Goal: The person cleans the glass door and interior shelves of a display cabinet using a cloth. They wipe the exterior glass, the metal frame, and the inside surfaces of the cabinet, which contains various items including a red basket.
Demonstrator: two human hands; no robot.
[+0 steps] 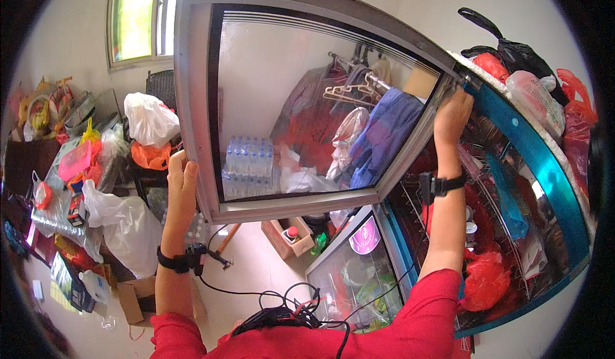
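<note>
A glass door (298, 210) in a grey metal frame stands swung open before me. Hanging clothes and packs of water bottles show in its pane. My left hand (181, 174) grips the door's left edge near the lower corner, with the thumb on the near side. At the opposite edge, by the top hinge, my right hand (453, 111) is curled against the frame; whether its fingers hold anything small is hidden. The door joins a teal-framed display cabinet (547, 130) on the right, which has wire racks and a red plastic bag (486, 279) inside.
A second glass door (355, 277) with a round purple sticker stands below. Bags (533, 94) lie on the cabinet top. Bagged goods (125, 224) crowd the left side. On the floor are a cardboard box (283, 243) and a wooden-handled tool (226, 243). Black cables (298, 296) hang before me.
</note>
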